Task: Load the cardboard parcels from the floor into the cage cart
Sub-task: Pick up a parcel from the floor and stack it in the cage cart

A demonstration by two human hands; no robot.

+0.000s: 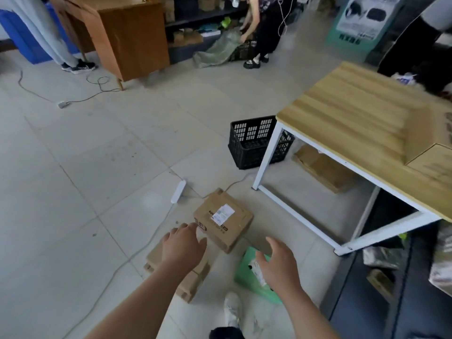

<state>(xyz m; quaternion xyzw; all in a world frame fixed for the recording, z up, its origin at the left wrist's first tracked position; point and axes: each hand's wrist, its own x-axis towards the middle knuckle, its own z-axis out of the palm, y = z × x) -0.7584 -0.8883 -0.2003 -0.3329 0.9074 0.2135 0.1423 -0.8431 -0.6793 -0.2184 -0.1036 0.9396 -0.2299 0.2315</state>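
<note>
A brown cardboard parcel (223, 220) with a white label lies on the tiled floor ahead of me. A second, flatter cardboard parcel (190, 282) lies nearer, partly under my left forearm. A green parcel (247, 272) with a label sits to its right. My left hand (182, 245) hovers with spread fingers over the near edge of the labelled parcel, holding nothing. My right hand (278, 263) is open above the green parcel, fingers apart. No cage cart is identifiable in the head view.
A wooden-topped table with white legs (354, 123) stands at right, cardboard boxes (430, 133) on it. A black plastic crate (256, 143) sits by its leg. A white power strip (178, 190) and cables cross the floor. Two people stand beyond, by a brown cabinet (127, 37).
</note>
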